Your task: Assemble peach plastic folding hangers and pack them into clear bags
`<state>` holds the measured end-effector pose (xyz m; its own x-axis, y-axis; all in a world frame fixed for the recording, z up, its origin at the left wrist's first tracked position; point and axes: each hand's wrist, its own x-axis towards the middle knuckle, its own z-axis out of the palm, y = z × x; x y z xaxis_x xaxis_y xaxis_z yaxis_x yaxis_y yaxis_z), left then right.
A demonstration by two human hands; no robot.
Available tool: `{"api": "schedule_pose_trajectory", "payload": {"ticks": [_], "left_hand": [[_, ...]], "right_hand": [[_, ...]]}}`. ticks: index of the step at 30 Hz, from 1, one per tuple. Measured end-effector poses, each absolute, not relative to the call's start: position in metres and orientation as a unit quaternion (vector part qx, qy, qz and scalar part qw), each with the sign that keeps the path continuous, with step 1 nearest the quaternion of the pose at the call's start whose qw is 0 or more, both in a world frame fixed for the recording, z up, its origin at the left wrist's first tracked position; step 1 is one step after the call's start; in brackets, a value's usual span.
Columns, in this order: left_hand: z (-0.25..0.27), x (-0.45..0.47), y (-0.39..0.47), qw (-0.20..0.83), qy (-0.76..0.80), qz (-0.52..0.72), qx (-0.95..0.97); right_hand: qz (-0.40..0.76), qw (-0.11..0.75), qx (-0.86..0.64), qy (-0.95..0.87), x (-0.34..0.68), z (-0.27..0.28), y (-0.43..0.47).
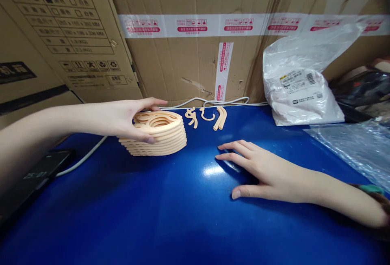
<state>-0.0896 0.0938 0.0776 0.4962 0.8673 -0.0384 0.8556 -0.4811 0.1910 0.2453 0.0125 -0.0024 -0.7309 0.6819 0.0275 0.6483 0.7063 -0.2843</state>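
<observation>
A stack of cream plastic folding hangers (164,139), folded flat on one another, stands on the blue tabletop left of centre. My left hand (122,119) is around its left end, the thumb along the front of the upper hangers and the fingers at the back. Some of those fingers are hidden. Right of the stack lie loose cream hanger parts: a small jumbled piece (191,117), a hook (207,115) and a pair of curved arms (220,118). My right hand (258,167) rests low over the tabletop, fingers apart, holding nothing.
Cardboard boxes (183,66) wall off the back and left. A white plastic mailer bag (301,90) stands at the back right, with clear plastic wrap (359,147) before it. A phone (39,179) lies at the left, near a white cable (82,159).
</observation>
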Motion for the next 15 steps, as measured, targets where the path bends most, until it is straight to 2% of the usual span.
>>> {"api": "schedule_pose_trajectory", "payload": {"ticks": [10, 15], "left_hand": [[0.079, -0.091, 0.094, 0.11, 0.51, 0.029, 0.853], [0.091, -0.081, 0.065, 0.034, 0.469, 0.141, 0.871]], "right_hand": [[0.135, 0.076, -0.356, -0.921, 0.245, -0.001, 0.013], [0.137, 0.083, -0.354, -0.922, 0.245, -0.001, 0.013]]}}
